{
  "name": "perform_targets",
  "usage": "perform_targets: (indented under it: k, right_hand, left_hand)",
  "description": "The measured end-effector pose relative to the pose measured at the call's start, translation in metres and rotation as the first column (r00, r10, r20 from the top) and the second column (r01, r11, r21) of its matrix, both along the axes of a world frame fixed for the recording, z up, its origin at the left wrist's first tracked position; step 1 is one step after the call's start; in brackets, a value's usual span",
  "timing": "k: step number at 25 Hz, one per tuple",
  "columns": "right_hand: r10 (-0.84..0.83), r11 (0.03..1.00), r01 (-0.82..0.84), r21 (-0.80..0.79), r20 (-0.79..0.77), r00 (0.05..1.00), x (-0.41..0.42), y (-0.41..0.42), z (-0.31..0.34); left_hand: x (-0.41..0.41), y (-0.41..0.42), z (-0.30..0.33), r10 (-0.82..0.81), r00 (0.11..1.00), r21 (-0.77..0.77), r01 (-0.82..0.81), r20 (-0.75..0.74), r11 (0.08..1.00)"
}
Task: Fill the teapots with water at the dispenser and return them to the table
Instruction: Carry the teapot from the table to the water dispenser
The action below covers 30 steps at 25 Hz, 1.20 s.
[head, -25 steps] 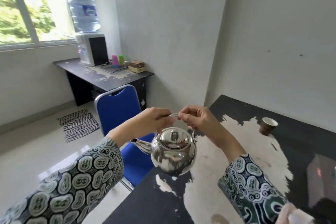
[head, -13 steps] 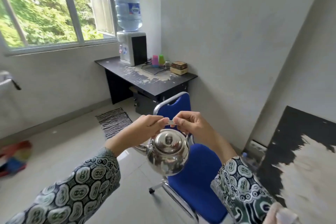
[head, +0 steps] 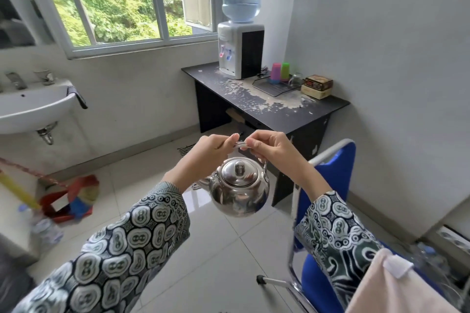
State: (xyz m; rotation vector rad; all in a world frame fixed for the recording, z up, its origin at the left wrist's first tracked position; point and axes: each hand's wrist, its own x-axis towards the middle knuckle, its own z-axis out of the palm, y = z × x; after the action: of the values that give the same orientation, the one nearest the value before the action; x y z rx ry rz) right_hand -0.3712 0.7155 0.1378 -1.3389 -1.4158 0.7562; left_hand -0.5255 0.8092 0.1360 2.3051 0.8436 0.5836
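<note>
A shiny steel teapot point(head: 239, 189) with its lid on hangs in the air over the tiled floor, spout pointing left. My left hand point(head: 212, 152) and my right hand point(head: 270, 148) both grip its wire handle from either side. The water dispenser point(head: 240, 48), white with a big blue bottle on top, stands at the far left end of a worn black desk point(head: 274, 104) straight ahead under the window.
A blue chair point(head: 333, 178) stands close on my right, between me and the desk. Pink and green cups point(head: 279, 72), a tray and a small box sit on the desk. A white sink point(head: 33, 107) hangs on the left wall, with a mop and dustpan below.
The view has swung left from the table toward the dispenser desk, which is nearer. Both hands carry the teapot along, grip unchanged. The blue chair has passed to my right.
</note>
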Motion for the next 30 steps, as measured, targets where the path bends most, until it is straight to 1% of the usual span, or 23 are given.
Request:
perform_targets:
  k: [4,6,13,17,21,23,26,30]
  right_hand:
    - [0.098,0.995,-0.098,-0.005,-0.018,0.995,0.011,0.086,0.005]
    - [0.117,0.993,-0.117,-0.008,-0.002,0.993,0.023,0.138,0.009]
    - [0.088,0.996,-0.088,0.017,0.016,0.996,0.061,0.298,0.012]
    - [0.056,0.998,-0.056,0.015,0.032,0.998,0.082,0.400,0.001]
    - [0.001,1.000,-0.001,-0.001,0.008,1.000,0.099,0.496,-0.004]
    - [-0.054,0.999,0.054,-0.001,-0.016,0.998,0.106,0.553,-0.006]
    - [-0.149,0.989,0.149,0.009,-0.046,0.988,0.112,0.622,-0.011]
    - [-0.245,0.969,0.243,-0.031,-0.038,0.969,0.126,0.714,-0.023]
  left_hand:
    - [0.005,0.081,0.008,-0.008,1.000,0.006,0.008,0.006,1.000]
    - [0.014,0.132,0.012,-0.012,1.000,0.029,0.012,0.011,0.999]
    - [0.056,0.288,0.006,0.002,0.997,0.047,-0.005,0.078,0.999]
    - [0.080,0.395,-0.003,0.006,0.997,0.030,-0.009,0.077,1.000]
    - [0.101,0.498,-0.002,-0.036,0.999,0.015,0.036,0.035,0.999]
    - [0.112,0.560,0.000,-0.063,0.998,-0.003,0.063,0.015,0.998]
    - [0.128,0.636,-0.002,-0.084,0.996,-0.047,0.086,0.024,0.995]
    - [0.156,0.730,-0.016,-0.060,0.998,-0.101,0.061,0.010,0.993]
